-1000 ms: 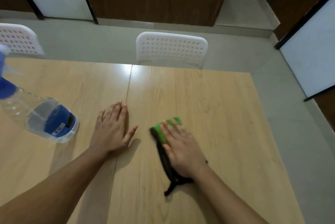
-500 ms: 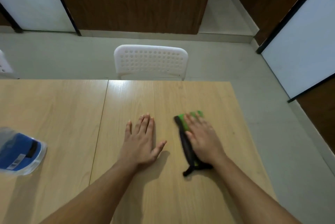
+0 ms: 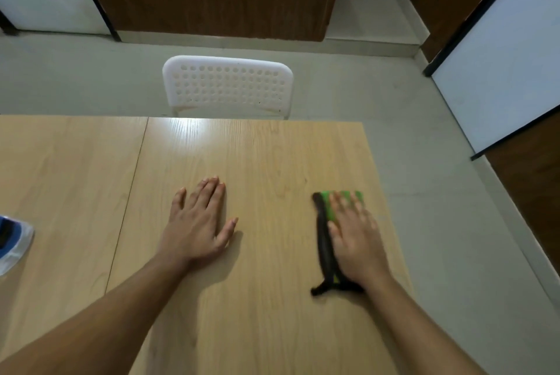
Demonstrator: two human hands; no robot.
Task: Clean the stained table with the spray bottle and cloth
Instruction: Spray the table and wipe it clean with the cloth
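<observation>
Wiping appears to be the step in hand. Right hand (image 3: 354,241) lies flat, fingers spread, pressing the cloth (image 3: 328,208) onto the table (image 3: 272,329) close to its right edge; it is pinning the cloth under the palm rather than clenching it. Cloth is green with a dark border, its far end showing past the fingertips and a dark strip trailing out by the wrist. The hand's outline is blurred, consistent with a stroke in motion.

Left hand (image 3: 198,223) rests palm-down and released on the bare surface near the middle of the table, holding nothing, apparently bracing.

Spray bottle (image 3: 12,244) lies at the left edge of the table, only its blue-labelled base in view, well apart from both hands and untouched.

White chair (image 3: 227,86) stands at the far edge.

Progress, as a judgement: spraying seems finished for this patch and wiping is under way. No distinct stain can be made out; a faint dark fleck beyond the cloth is too small to identify. Whether the left half still needs attention cannot be told.
</observation>
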